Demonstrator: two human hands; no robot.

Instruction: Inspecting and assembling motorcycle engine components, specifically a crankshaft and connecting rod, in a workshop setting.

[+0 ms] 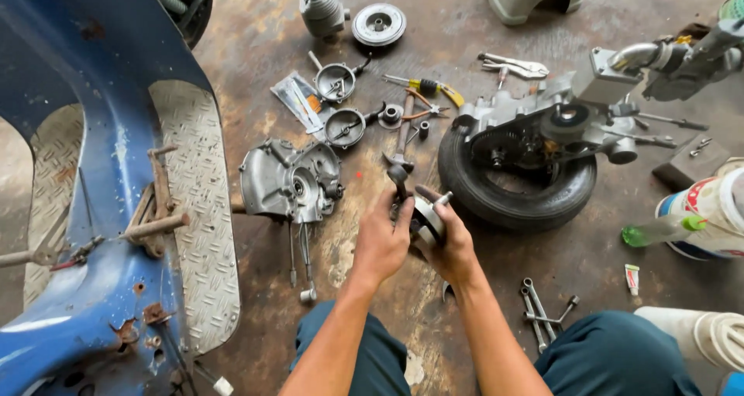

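Knees: dark trouser legs (612, 357) are framing the bottom edge.
Left hand (381, 241): is closing around the round metal part (426, 219) from its left side.
Right hand (449, 245): is cupping the same part from below, fingers wrapped tight.
Part location: is being held above the floor, just beside the tyre (511, 194).
Surroundings: engine cover (291, 180) is lying to the left; spanners (535, 307) are lying to the right.

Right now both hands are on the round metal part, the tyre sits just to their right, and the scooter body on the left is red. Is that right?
Not quite. The head view shows the scooter body is blue, not red. The rest holds: left hand and right hand hold the round metal part, and the tyre lies just to their right.
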